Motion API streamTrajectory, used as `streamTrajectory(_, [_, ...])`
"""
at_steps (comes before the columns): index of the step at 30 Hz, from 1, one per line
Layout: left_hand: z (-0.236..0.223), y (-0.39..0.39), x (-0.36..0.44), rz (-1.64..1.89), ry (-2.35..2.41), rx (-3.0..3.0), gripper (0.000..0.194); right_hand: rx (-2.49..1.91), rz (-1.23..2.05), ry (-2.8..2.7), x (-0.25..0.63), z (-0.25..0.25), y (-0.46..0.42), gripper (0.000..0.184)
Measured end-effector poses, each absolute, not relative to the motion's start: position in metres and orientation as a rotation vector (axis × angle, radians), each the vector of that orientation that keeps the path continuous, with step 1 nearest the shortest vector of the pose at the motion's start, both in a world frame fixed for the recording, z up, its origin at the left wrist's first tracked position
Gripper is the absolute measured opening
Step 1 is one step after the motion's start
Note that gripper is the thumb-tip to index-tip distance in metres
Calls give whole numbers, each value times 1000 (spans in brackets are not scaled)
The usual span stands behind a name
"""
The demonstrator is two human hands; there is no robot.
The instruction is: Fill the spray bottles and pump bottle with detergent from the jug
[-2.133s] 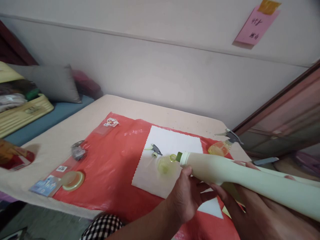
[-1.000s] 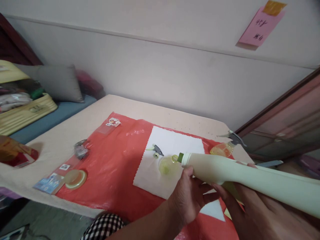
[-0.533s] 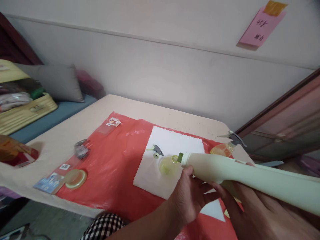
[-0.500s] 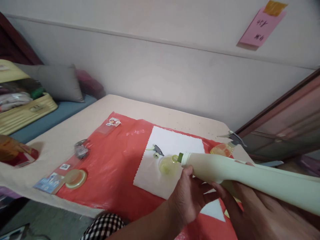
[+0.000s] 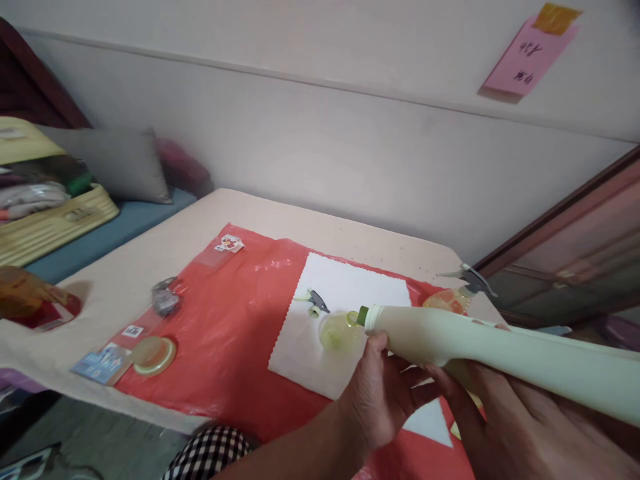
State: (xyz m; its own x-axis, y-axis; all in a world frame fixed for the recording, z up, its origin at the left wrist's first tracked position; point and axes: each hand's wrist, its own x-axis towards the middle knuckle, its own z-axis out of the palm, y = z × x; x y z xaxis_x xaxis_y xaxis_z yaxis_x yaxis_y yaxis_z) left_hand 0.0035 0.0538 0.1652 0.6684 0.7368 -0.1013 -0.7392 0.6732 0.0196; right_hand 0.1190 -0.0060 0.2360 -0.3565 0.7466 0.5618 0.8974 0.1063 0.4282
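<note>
My right hand (image 5: 505, 427) grips a large pale green bottle (image 5: 490, 357) held on its side, its green spout (image 5: 361, 315) meeting the mouth of a small clear bottle with yellow-green liquid (image 5: 339, 331) on a white cloth (image 5: 340, 320). My left hand (image 5: 383, 393) steadies the big bottle near its neck, thumb on the underside, fingers curled. A grey spray trigger head (image 5: 316, 301) lies on the cloth just left of the small bottle.
A red plastic sheet (image 5: 225, 333) covers the beige table (image 5: 150, 253). An orange spray bottle (image 5: 457, 293) stands at the far right. A clear lid (image 5: 154, 352), small packets (image 5: 103, 363), a grey clip (image 5: 165, 300) and an amber bottle (image 5: 30, 305) lie at left.
Both hands and the big bottle stay almost still against the small bottle; only the camera has drifted slightly.
</note>
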Motion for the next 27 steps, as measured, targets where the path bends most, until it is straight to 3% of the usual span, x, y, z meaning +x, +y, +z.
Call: streamTrajectory(27, [166, 54, 1, 837, 54, -33, 52, -1545, -1198, -2143, 106, 243, -5, 46])
